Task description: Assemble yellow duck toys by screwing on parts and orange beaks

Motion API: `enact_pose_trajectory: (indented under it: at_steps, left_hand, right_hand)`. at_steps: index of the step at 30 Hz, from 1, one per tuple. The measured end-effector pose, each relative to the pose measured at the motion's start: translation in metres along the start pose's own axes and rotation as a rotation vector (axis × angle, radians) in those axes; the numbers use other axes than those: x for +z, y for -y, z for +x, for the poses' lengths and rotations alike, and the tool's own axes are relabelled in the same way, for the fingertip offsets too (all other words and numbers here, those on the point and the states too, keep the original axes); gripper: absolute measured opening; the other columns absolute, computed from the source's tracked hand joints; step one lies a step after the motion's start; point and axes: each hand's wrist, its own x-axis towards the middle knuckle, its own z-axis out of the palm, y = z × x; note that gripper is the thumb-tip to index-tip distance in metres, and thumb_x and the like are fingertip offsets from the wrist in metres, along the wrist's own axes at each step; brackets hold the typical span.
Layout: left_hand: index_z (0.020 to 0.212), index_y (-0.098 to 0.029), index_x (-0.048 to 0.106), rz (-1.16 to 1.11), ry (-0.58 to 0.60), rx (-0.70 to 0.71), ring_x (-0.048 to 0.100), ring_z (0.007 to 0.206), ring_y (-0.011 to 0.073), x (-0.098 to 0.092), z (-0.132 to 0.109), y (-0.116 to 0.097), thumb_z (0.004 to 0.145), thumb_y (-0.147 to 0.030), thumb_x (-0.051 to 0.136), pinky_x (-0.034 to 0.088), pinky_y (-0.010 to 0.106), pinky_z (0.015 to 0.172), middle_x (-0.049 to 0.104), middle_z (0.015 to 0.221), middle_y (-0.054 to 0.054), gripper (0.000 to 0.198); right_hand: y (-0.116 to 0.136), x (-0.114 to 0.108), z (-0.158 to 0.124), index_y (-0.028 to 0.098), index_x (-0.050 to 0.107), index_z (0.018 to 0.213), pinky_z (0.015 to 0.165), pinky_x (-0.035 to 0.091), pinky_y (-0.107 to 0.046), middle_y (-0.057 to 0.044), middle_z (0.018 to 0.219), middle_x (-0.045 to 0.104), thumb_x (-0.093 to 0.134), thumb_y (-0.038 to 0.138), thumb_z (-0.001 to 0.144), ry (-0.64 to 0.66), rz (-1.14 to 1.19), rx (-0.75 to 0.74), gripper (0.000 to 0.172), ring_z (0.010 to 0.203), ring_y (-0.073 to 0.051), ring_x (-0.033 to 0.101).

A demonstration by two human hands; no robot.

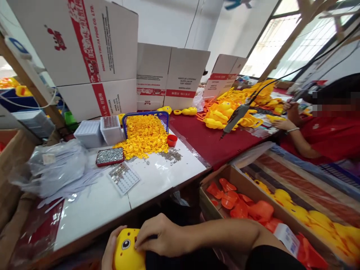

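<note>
At the bottom of the head view, my left hand is closed around the left side of a yellow plastic toy part with a printed black-and-white eye and small holes. Across its right edge reaches my right hand, with thumb and fingers pinched together against the yellow surface. Whatever those fingertips hold, if anything, is hidden. The part is held low, in front of the table edge. Closest on the white table lies a clear tray with small silvery discs.
A blue basket spills small yellow pieces beside a red cup and a dark red tray of metal bits. An electric screwdriver hangs at right. Below it stands a carton of orange parts. A co-worker sits far right.
</note>
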Motion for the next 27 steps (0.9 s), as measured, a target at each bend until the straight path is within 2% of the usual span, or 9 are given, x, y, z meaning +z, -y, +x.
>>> enact_pose_trajectory:
  at_steps: [4,9,12,15,16,18,20,23,27]
  left_hand:
    - [0.105,-0.021,0.074,-0.081,-0.024,0.004,0.072,0.082,0.0229,-0.007,-0.015,-0.010,0.069,-0.064,0.080,0.057,0.026,0.068,0.078,0.096,0.003,0.056]
    - [0.109,-0.021,0.073,-0.121,-0.036,0.059,0.072,0.085,0.0217,-0.016,-0.027,-0.023,0.073,-0.062,0.079,0.058,0.025,0.069,0.078,0.103,0.004,0.055]
    - [0.109,-0.021,0.072,-0.143,-0.053,0.059,0.070,0.073,0.0196,-0.019,-0.035,-0.033,0.072,-0.061,0.079,0.055,0.024,0.062,0.076,0.092,0.004,0.055]
    - [0.114,-0.023,0.070,-0.164,-0.086,0.006,0.061,0.058,0.0159,-0.018,-0.042,-0.039,0.075,-0.060,0.077,0.048,0.023,0.051,0.070,0.077,0.000,0.054]
    - [0.115,-0.024,0.069,-0.177,-0.095,-0.003,0.060,0.057,0.0148,-0.018,-0.043,-0.038,0.077,-0.060,0.076,0.047,0.022,0.050,0.070,0.077,-0.001,0.052]
    - [0.112,-0.024,0.070,-0.198,-0.118,0.015,0.060,0.059,0.0139,-0.020,-0.044,-0.032,0.077,-0.060,0.075,0.047,0.021,0.051,0.071,0.082,-0.001,0.050]
    - [0.109,-0.023,0.072,-0.194,-0.137,0.042,0.061,0.063,0.0140,-0.023,-0.042,-0.022,0.077,-0.060,0.075,0.049,0.022,0.054,0.071,0.089,0.000,0.049]
    - [0.108,-0.021,0.073,-0.164,-0.165,0.050,0.062,0.067,0.0161,-0.032,-0.034,-0.003,0.074,-0.062,0.077,0.051,0.024,0.055,0.071,0.093,0.002,0.053]
    - [0.108,-0.019,0.073,-0.131,-0.190,0.084,0.065,0.071,0.0192,-0.041,-0.026,0.010,0.073,-0.063,0.076,0.053,0.027,0.058,0.071,0.095,0.005,0.056]
  right_hand:
    - [0.009,0.008,0.009,0.012,0.082,0.094,0.080,0.062,-0.023,-0.012,0.088,0.080,0.071,0.034,0.096,0.037,0.013,-0.016,0.025,0.082,-0.017,0.076]
    - [0.019,0.020,0.013,0.012,0.082,0.097,0.081,0.062,-0.022,-0.013,0.099,0.076,0.070,0.033,0.097,0.011,-0.008,-0.155,0.024,0.086,-0.015,0.074]
    - [0.014,0.004,0.040,0.015,0.082,0.100,0.082,0.061,-0.025,-0.012,0.105,0.072,0.070,0.031,0.096,-0.039,-0.111,-0.214,0.019,0.090,-0.015,0.071]
    - [-0.009,-0.033,0.094,0.015,0.079,0.109,0.088,0.060,-0.031,-0.013,0.108,0.071,0.060,0.021,0.101,-0.145,-0.391,-0.180,0.021,0.098,-0.018,0.068]
    - [-0.020,-0.046,0.114,0.015,0.078,0.110,0.090,0.059,-0.034,-0.014,0.109,0.071,0.057,0.019,0.101,-0.116,-0.525,-0.153,0.023,0.101,-0.020,0.067]
    - [-0.040,-0.066,0.148,0.015,0.078,0.114,0.096,0.056,-0.037,-0.015,0.111,0.070,0.054,0.015,0.102,0.032,-0.781,-0.074,0.026,0.107,-0.022,0.065]
    - [-0.055,-0.074,0.167,0.014,0.079,0.108,0.095,0.055,-0.037,-0.015,0.110,0.071,0.056,0.013,0.101,0.109,-0.861,-0.045,0.025,0.106,-0.023,0.064]
    - [-0.067,-0.070,0.173,0.012,0.079,0.100,0.092,0.053,-0.038,-0.016,0.109,0.070,0.055,0.010,0.098,0.142,-0.874,-0.042,0.025,0.099,-0.023,0.063]
    - [-0.076,-0.059,0.169,0.011,0.075,0.111,0.093,0.051,-0.038,-0.017,0.111,0.068,0.048,0.003,0.097,0.105,-0.852,-0.026,0.032,0.103,-0.024,0.061]
